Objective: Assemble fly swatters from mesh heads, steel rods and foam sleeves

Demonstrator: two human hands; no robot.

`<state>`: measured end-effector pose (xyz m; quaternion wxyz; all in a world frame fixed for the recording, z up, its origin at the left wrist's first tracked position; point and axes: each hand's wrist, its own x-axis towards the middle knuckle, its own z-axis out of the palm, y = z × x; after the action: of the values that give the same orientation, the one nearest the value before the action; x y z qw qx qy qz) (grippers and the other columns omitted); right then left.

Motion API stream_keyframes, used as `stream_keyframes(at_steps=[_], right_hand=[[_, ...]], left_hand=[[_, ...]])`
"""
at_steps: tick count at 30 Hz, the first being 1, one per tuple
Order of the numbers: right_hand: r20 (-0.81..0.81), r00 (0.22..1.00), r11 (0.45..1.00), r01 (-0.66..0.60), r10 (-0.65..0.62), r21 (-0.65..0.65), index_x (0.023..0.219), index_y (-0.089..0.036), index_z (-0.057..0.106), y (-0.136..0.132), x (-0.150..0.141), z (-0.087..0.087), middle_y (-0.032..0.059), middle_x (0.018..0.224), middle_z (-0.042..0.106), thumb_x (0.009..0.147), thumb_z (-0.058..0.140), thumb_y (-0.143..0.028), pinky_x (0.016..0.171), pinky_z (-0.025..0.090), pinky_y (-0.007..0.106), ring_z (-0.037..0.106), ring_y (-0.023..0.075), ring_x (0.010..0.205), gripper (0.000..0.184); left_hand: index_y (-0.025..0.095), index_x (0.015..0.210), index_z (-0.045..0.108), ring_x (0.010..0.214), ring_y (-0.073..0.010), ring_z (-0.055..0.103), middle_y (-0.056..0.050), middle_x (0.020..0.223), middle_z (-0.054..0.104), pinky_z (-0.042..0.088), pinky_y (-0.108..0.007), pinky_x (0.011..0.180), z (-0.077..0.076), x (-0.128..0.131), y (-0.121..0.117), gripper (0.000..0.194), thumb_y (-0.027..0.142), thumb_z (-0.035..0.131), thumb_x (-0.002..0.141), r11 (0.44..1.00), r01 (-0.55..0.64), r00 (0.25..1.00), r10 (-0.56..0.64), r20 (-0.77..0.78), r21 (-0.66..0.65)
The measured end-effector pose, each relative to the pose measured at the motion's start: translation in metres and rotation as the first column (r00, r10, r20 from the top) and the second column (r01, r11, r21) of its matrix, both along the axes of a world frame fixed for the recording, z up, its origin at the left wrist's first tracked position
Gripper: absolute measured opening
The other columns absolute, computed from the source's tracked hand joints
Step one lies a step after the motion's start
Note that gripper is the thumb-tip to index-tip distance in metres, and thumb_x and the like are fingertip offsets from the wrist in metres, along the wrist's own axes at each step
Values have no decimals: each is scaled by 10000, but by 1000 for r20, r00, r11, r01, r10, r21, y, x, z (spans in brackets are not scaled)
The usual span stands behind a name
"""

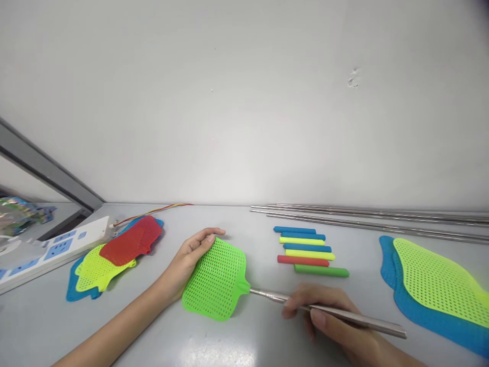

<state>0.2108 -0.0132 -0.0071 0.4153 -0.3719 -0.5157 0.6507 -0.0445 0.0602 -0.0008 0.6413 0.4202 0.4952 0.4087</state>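
My left hand (194, 255) grips the upper left edge of a green perforated fly swatter head (217, 280), thumb on top and the other fingers partly hidden behind it. A metal telescopic rod (359, 318) meets the neck of this head, its thin end at the socket. Around the rod's thicker part, my right hand (324, 316) is closed, with the bare thick end sticking out to the right. Beyond the right hand lie several coloured grip sleeves (308, 254) in blue, yellow, red and green, side by side on the grey table (160, 331).
Loose red, yellow and blue swatter heads (132, 242) overlap at the left, beside a white power strip (57, 250) with a thin cable. Several metal rods (367, 214) lie along the wall. Yellow and blue swatter heads (439, 280) are stacked at the right. A grey frame post (49, 163) stands left.
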Motion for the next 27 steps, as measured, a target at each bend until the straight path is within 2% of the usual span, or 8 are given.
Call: stream_keyframes(at_steps=[8, 12, 15, 27], right_hand=[[-19, 999, 999, -34, 33, -30, 875, -253, 652, 4, 0, -2, 71, 849, 594, 783, 458, -339, 543, 393, 261, 500, 193, 780, 231], [-60, 997, 996, -45, 41, -74, 946, -255, 618, 3, 0, -6, 78, 871, 609, 784, 452, -355, 563, 387, 272, 494, 186, 773, 253], [-108, 994, 994, -27, 16, -105, 1002, -241, 567, 3, -2, -8, 83, 865, 611, 772, 462, -368, 547, 377, 267, 494, 185, 757, 283], [-182, 983, 991, -12, -13, -135, 927, -207, 535, 6, -3, -10, 81, 816, 590, 749, 490, -382, 512, 354, 251, 477, 171, 706, 254]], left_hand=[[203, 927, 562, 595, -143, 578, -10, 690, 611, 434, -226, 550, 1, 0, 1, 221, 316, 539, 738, 999, -40, 998, 41, 39, -35], [193, 920, 556, 634, -156, 579, -26, 707, 607, 440, -237, 567, 0, -1, 2, 196, 298, 520, 758, 998, -31, 996, 36, 87, -61], [183, 845, 563, 650, -153, 575, -27, 732, 603, 442, -244, 596, 1, -1, 2, 131, 274, 508, 768, 998, -20, 991, 29, 133, -66], [181, 824, 578, 734, -189, 572, -33, 789, 595, 438, -279, 651, 5, -5, 1, 142, 169, 479, 723, 995, 12, 975, 11, 221, -101]])
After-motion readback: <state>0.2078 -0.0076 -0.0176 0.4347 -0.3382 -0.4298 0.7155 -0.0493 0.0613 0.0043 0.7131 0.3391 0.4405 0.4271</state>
